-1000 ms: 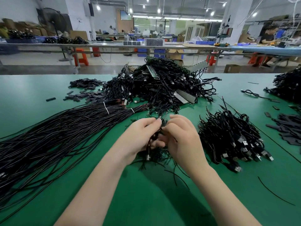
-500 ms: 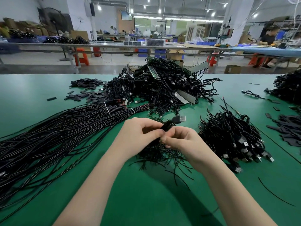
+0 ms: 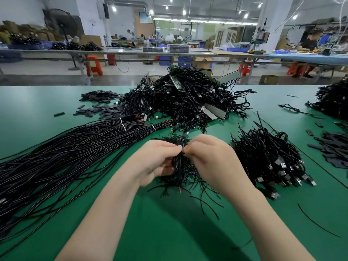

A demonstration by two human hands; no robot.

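The left hand and right hand meet on the near side of the heap. Both pinch one black cable with curled fingertips, above scrap wires. A long bundle lies near-left of the heap and USB leads near-right.

Held cable: pinch point covered by fingertips of left hand and right hand; connector not discernible. Underlying short-wire heap: centre hidden beneath the fingers. Tied long wire bundle, left of the fingers: cut off at the edge. Distant cable pile, far right of them: likewise.
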